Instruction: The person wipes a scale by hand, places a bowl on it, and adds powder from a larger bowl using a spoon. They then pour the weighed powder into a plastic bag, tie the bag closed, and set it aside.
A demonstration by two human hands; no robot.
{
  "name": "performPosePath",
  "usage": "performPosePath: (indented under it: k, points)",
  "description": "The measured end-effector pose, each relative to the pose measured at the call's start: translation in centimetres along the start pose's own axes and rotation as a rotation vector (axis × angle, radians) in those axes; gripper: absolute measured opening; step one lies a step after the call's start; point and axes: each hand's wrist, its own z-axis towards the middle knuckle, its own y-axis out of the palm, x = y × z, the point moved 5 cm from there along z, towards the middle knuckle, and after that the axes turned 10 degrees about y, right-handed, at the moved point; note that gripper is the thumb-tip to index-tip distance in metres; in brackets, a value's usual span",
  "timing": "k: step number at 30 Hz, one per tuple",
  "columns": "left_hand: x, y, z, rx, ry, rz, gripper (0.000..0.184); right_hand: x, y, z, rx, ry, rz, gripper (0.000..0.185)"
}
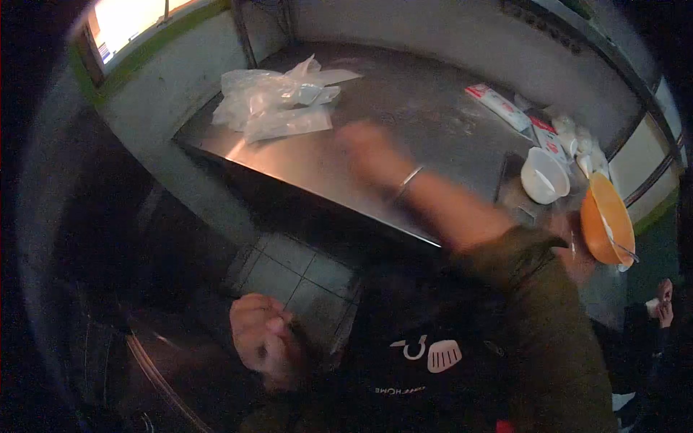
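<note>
My right hand (368, 153), with a metal bangle (410, 180) at its wrist, reaches over the steel table (303, 169). It is smeared by motion, so its fingers are not clear. Just beyond it, to the left, lies a crumpled heap of clear plastic bags (271, 101); I cannot tell whether the hand touches it. My left hand (263, 335) hangs low at the left, off the table, above the tiled floor. Its fingers are curled into a loose fist, and nothing shows in it.
On the table's right side are red-and-white packets (498, 106), a white bowl (544, 177) and a large orange bowl (605, 220) with a utensil in it. Another person's hand (664, 307) shows at the far right, near a small white item. A dark apron (426, 325) covers my front.
</note>
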Motion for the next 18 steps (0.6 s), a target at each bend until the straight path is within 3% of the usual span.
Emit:
performPosePath:
  k: [1,2,3,4,7,9,10,11,12,13,14,15,16,18]
  points:
    - [-0.5,-0.3,-0.4,0.001,-0.003,0.005,0.012,3.7,-5.0,2.9,0.231,-0.052,-0.427,0.037]
    - [-1.5,-1.0,-0.9,0.104,-0.055,0.025,0.013,5.2,-9.6,2.9,0.364,0.158,-0.790,0.047]
    - [-2.3,-1.6,-1.3,0.213,-0.106,0.045,0.013,13.2,-13.5,6.6,0.432,0.335,-0.789,0.060]
    - [-2.8,-1.8,-1.5,0.224,-0.103,0.046,0.013,12.6,-16.3,4.6,0.424,0.540,-0.908,0.067]
    - [-4.2,-1.9,-1.6,0.244,-0.058,-0.043,0.016,17.2,-18.2,6.7,0.584,0.587,-0.885,0.068]
    - [-4.7,-1.0,-1.5,0.062,-0.008,-0.071,0.018,15.1,-13.6,10.6,0.214,0.172,-1.021,0.066]
    - [-4.7,-0.4,-1.5,0.056,-0.017,-0.074,0.018,6.3,-9.6,6.9,0.139,0.182,-0.978,0.060]
    - [-4.7,0.1,-1.7,0.107,-0.099,-0.101,0.019,7.7,-4.6,9.3,0.109,-0.241,-0.792,0.055]
    - [-4.9,0.3,-2.0,0.160,-0.177,-0.123,0.021,0.5,-0.4,5.4,-0.210,-0.375,-0.789,0.053]
    - [-4.9,0.5,-2.2,0.157,-0.182,-0.123,0.021,-3.9,4.2,2.2,-0.368,-0.476,-0.762,0.048]
    - [-4.6,0.5,-2.4,0.152,-0.149,-0.081,0.022,-3.3,10.1,-0.1,-0.101,-1.021,-0.376,0.037]
    - [-4.3,0.5,-2.6,0.145,-0.114,-0.039,0.024,-6.8,12.3,-4.7,-0.399,-1.013,-0.299,0.030]
    - [-4.4,0.8,-2.7,0.144,-0.112,-0.035,0.024,-9.5,13.6,-7.9,-1.011,-0.738,-0.005,0.034]
    - [-4.2,2.0,-2.5,0.018,-0.006,0.005,0.027,-8.7,17.8,-9.4,-0.945,-0.927,-0.082,0.042]
